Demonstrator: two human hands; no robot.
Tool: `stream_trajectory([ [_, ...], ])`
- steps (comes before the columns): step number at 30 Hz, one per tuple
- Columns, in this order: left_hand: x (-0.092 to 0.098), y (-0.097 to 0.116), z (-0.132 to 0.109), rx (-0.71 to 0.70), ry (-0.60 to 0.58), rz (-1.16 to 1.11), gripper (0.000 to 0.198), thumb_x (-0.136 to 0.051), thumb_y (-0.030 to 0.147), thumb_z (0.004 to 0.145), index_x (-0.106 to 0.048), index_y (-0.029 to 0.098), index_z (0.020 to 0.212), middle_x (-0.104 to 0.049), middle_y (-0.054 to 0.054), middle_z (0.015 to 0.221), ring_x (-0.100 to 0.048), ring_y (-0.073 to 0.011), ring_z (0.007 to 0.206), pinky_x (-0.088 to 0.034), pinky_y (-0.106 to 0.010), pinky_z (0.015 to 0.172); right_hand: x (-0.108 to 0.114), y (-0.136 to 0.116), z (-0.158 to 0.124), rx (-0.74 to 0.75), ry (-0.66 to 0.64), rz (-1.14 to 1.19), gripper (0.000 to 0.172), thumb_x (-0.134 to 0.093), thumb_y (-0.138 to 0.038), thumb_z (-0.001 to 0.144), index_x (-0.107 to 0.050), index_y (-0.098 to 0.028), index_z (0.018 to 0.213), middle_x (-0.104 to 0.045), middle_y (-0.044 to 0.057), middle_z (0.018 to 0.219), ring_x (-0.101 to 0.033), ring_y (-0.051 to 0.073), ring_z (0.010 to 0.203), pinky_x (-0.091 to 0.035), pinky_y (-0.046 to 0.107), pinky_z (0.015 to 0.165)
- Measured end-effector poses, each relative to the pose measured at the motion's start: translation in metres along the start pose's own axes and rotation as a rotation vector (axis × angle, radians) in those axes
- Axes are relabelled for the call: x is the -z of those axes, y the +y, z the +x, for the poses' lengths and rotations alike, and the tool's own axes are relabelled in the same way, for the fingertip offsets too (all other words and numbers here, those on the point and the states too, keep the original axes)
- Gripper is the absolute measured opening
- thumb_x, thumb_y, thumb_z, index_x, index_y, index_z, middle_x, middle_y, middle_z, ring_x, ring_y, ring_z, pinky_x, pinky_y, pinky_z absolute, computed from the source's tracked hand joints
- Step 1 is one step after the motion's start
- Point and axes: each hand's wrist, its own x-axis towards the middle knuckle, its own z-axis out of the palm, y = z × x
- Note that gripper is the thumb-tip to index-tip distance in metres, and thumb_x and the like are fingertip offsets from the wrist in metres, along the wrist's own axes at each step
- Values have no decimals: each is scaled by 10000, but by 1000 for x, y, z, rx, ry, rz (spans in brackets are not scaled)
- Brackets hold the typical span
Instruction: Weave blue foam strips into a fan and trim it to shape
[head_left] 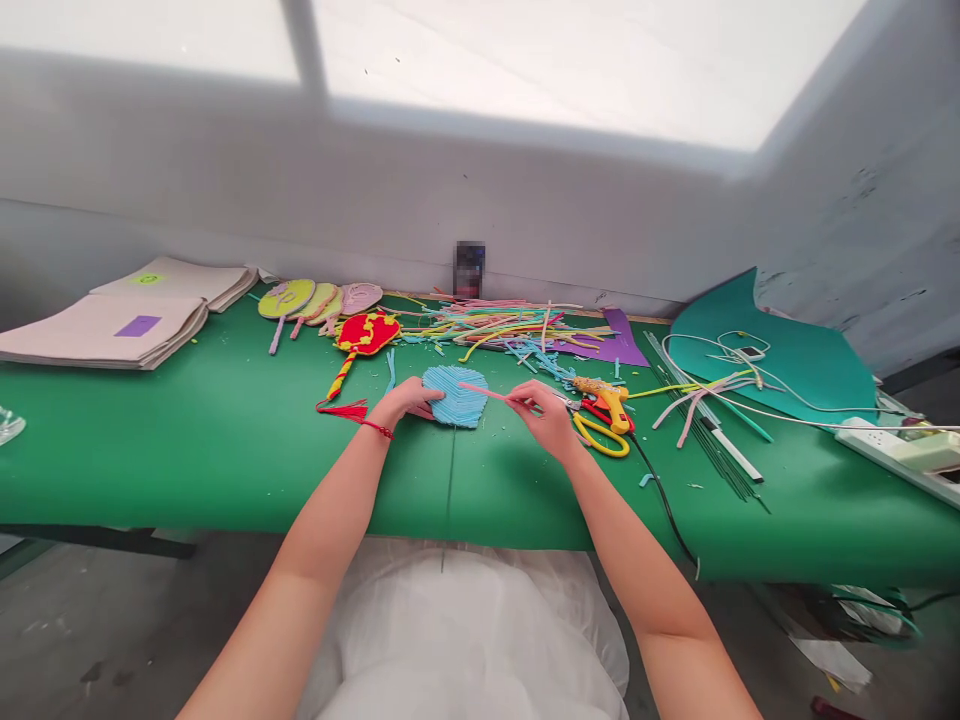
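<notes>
In my left hand (409, 399) is the left edge of a blue fan face (454, 408) made of pipe cleaners laid side by side. A thin dark wire (451, 475) runs down from the fan toward me. My right hand (541, 415) pinches one end of a pink pipe cleaner (487, 392), whose other end lies over the blue face. Just right of that hand are yellow-handled scissors (602, 437) and a yellow glue gun (613, 405). A red fan (367, 333) with a striped handle and red tassel lies to the left.
Loose pipe cleaners (517, 325) are heaped along the back beside a purple sheet (626, 340). Finished-looking fans (289, 298) lie back left, near paper stacks (105, 330). Dark wires (720, 450), a teal sheet (787, 365) and a power strip (900, 455) are on the right.
</notes>
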Motion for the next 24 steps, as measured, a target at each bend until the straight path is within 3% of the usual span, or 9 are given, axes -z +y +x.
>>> stream_trajectory([
  [3,8,4,-4,-51,167,335,190,-829,177,557,-653,160,626,-574,-58,408,-648,-261,508,-542,-338,560,-9,2,5,47,-70,-33,261,-513,-445,890,-641,-223,841,-592,46,845,-546,151,704,-486,306,618],
  [6,12,6,-7,-111,350,607,306,-823,284,583,-555,219,451,-469,-51,318,-671,-308,615,-536,-349,644,-6,13,-3,10,-107,-104,270,-498,-445,899,-635,-221,833,-575,42,825,-519,145,664,-474,307,615],
  [8,13,6,-9,-96,408,676,376,-819,291,586,-501,236,394,-429,-51,299,-679,-327,699,-522,-348,698,-1,18,-11,6,-97,-169,271,-489,-437,907,-633,-224,821,-579,47,813,-533,157,686,-471,314,628],
  [11,11,7,-12,-53,400,728,422,-832,276,558,-456,235,371,-459,-60,347,-671,-333,781,-498,-333,722,0,16,-21,48,-8,-292,271,-477,-417,919,-648,-236,812,-612,72,823,-573,192,767,-475,354,702],
  [15,8,12,-15,-271,528,774,409,-813,248,576,-439,222,412,-537,-63,494,-637,-297,864,-461,-282,703,-13,3,-32,118,93,-458,210,-505,-373,921,-676,-264,868,-658,79,839,-594,203,780,-456,386,759],
  [17,7,13,-18,-434,499,813,307,-725,269,690,-495,214,493,-585,-56,587,-619,-251,804,-439,-272,677,-20,-1,-34,211,74,-485,174,-517,-324,925,-674,-257,887,-670,70,835,-595,189,763,-446,368,741],
  [20,10,9,-25,-675,357,882,194,-547,284,839,-581,202,666,-623,-40,704,-569,-189,711,-413,-275,655,-21,0,-33,319,17,-456,153,-508,-255,930,-645,-227,866,-667,67,832,-585,179,765,-428,342,701],
  [24,13,-7,-35,-888,235,896,155,-517,275,858,-629,188,795,-618,-34,815,-543,-154,718,-419,-276,685,-9,7,-29,225,-128,-287,132,-509,-246,925,-589,-218,824,-627,56,797,-561,178,746,-431,326,657],
])
